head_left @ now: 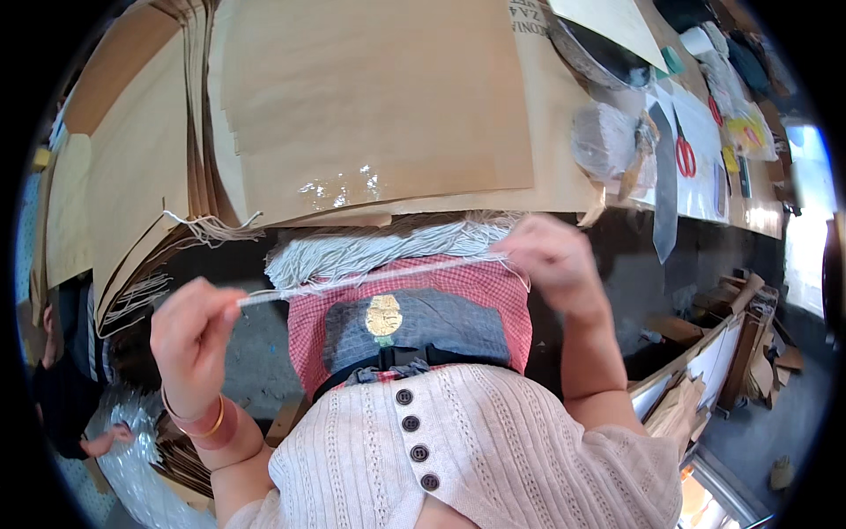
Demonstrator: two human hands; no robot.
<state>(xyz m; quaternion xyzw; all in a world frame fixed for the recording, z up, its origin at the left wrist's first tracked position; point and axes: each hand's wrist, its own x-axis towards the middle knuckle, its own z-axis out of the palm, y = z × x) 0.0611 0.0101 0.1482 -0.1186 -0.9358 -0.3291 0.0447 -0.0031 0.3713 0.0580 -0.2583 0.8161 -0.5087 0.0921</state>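
A thin white string [359, 279] is stretched across in front of my lap. My left hand [196, 339] pinches its left end between thumb and fingers. My right hand [553, 264], a little blurred, is closed on the right end and sits higher, near the table edge. Behind the string, a thick bundle of loose white strings [379, 253] lies over my red checked apron [304, 339]. Just beyond the bundle, brown kraft paper sheets [379, 106] lie flat and stacked on the table.
At left, folded brown paper bags [141, 167] with white string handles [211, 231] hang over the edge. Red-handled scissors [685, 157], a grey strip [666, 198] and a plastic-wrapped bundle [604, 137] are at right. Another person's hand [119, 433] shows at lower left.
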